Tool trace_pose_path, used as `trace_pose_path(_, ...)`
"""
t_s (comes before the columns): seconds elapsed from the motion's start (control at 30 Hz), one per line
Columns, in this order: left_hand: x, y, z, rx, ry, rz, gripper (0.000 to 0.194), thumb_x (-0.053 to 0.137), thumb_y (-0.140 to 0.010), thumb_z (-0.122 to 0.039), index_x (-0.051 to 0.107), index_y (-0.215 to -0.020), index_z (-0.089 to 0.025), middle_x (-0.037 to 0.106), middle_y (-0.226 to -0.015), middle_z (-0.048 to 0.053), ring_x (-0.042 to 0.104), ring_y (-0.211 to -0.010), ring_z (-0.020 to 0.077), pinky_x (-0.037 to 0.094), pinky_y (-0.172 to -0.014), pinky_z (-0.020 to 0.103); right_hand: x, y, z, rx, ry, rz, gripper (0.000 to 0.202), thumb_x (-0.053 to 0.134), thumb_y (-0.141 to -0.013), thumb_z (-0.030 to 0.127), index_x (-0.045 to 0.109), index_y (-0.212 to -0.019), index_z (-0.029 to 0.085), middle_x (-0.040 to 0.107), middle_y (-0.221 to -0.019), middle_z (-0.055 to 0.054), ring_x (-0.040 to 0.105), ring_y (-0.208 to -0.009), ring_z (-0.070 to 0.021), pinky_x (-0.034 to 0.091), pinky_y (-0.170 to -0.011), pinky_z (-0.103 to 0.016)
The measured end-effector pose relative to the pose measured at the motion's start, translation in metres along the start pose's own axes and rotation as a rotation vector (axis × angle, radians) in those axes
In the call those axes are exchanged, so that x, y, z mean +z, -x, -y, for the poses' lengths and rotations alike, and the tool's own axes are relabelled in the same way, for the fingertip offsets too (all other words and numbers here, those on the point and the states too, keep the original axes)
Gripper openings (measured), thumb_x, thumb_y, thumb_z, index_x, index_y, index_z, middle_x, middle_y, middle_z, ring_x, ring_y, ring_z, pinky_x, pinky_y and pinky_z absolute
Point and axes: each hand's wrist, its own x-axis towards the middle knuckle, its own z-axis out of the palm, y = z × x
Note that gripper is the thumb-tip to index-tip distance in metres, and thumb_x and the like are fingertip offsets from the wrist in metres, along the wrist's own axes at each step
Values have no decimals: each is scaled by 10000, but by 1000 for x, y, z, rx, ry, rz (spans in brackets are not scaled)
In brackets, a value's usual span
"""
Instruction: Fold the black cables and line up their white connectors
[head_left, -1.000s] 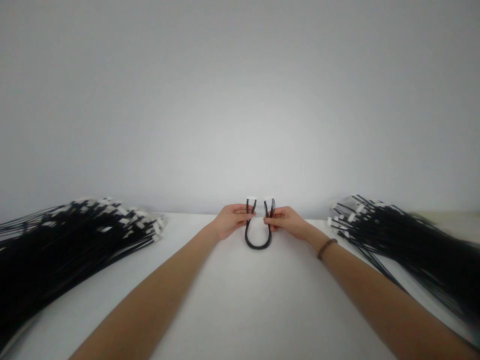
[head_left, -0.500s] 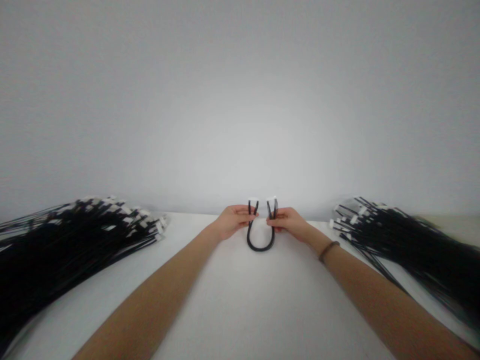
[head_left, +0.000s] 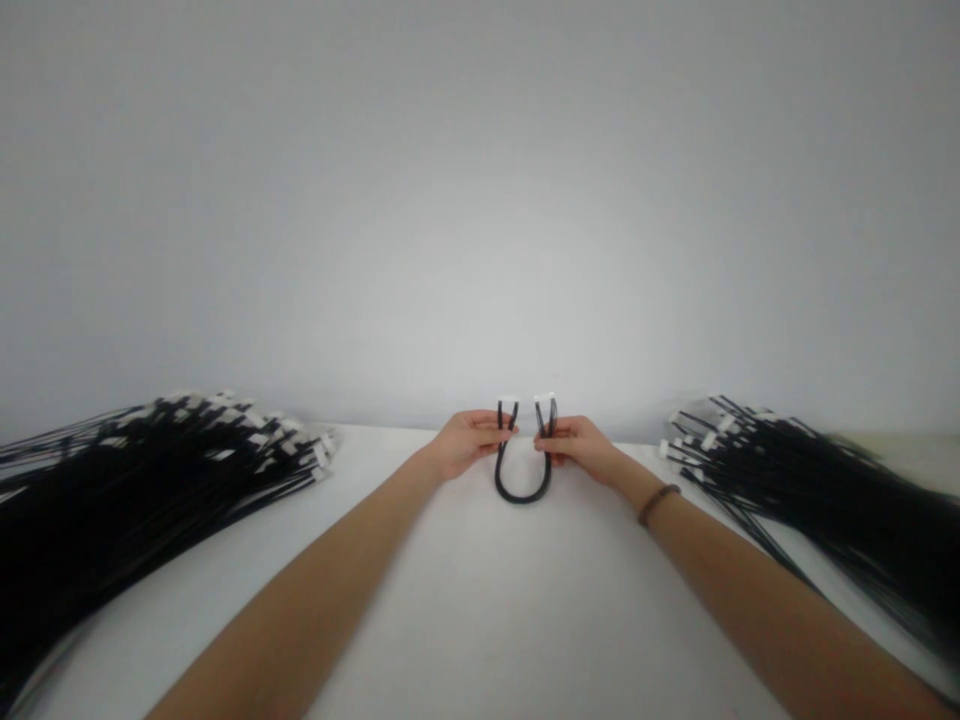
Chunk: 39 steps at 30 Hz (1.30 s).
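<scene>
Holding black cable [head_left: 523, 499], U-bent, unchanged (nearly)

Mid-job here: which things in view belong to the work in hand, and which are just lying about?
In the work:
- black cable, bent in a U, white connectors up
- left hand, pinching one side
- right hand, pinching the other

Lying about, not held:
- left cable pile
- right cable pile
Both look much like the held cable, so may belong.

A heap of white-tipped black wire harnesses [head_left: 150, 500] is laid at eight o'clock, a second heap [head_left: 832, 490] at four, on a white tabletop [head_left: 525, 610]; twelve o'clock is filled by a grey wall [head_left: 480, 180].
</scene>
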Motion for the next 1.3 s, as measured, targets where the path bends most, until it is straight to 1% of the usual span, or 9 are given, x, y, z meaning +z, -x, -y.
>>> trace_pose_path(0.27, 0, 1, 0, -1, -4, -7, 292, 695, -524, -140, 613, -804, -126, 619, -836, 80, 555, -758, 136, 400, -746, 277, 1, 0, 2, -3, -21, -4, 280, 650, -558, 265, 578, -771, 100, 551, -578, -7, 487, -468, -79, 388, -466, -215)
trace_pose_path(0.5, 11, 0, -1, -49, -73, 21, 213, 657, -579, -220, 597, -740, -94, 571, -719, 53, 514, -667, 106, 407, -650, 234, 11, -5, 0, -3, -46, -203, 455, 672, -503, 199, 496, -913, 111, 556, -603, 5, 507, -485, -92, 416, -492, -238)
trace_pose_path(0.67, 38, -3, 3, 174, -162, -268, 258, 543, -663, -400, 529, -756, -160, 505, -755, 18, 478, -717, 114, 397, -565, 206, 23, -7, -4, -64, -130, -220, 440, 651, -520, 179, 440, -905, 146, 577, -658, -2, 548, -559, -110, 443, -565, -262)
trace_pose_path(0.8, 54, -3, 8, 135, -59, -274, 271, 488, -689, -443, 443, -762, -185, 490, -727, 5, 493, -685, 115, 395, -562, 217, 35, -8, -4, -115, -202, -264, 378, 645, -516, 159, 427, -825, 160, 590, -757, -24, 569, -670, -124, 451, -676, -284)
trace_pose_path(0.9, 55, -5, 8, 141, -119, -334, 238, 440, -725, -421, 421, -767, -187, 498, -724, 11, 493, -661, 117, 380, -582, 226, 40, -6, 1, -126, -149, -220, 215, 615, -566, 218, 492, -722, 135, 593, -746, -49, 563, -690, -133, 439, -705, -280)
trace_pose_path(1.03, 47, -7, 2, 203, -420, -588, 187, 438, -727, -366, 395, -724, -184, 475, -729, 36, 481, -751, 175, 346, -687, 285, 46, 2, 13, -241, -6, -179, 177, 528, -659, 300, 575, -700, 135, 593, -786, -55, 540, -766, -152, 422, -701, -260)
trace_pose_path(1.1, 45, -6, -3, 207, -542, -662, 201, 507, -675, -336, 394, -731, -180, 478, -794, 69, 466, -840, 220, 313, -743, 308, 50, 5, 18, -281, 33, -134, 176, 529, -659, 285, 599, -742, 146, 590, -809, -40, 529, -772, -146, 413, -677, -241)
trace_pose_path(1.17, 44, -4, -9, 131, -591, -686, 246, 555, -623, -311, 405, -759, -171, 471, -908, 113, 446, -920, 262, 292, -771, 322, 54, 7, 20, -256, 0, -69, 191, 541, -652, 268, 600, -790, 151, 588, -792, -25, 523, -678, -115, 402, -598, -216)
trace_pose_path(1.3, 43, -3, -14, 32, -515, -618, 294, 592, -578, -322, 432, -774, -171, 480, -995, 137, 414, -1012, 291, 293, -775, 304, 58, 5, 18, -105, -146, 1, 239, 534, -670, 297, 572, -850, 144, 579, -719, -15, 395, -407, -33, 273, -372, -169)
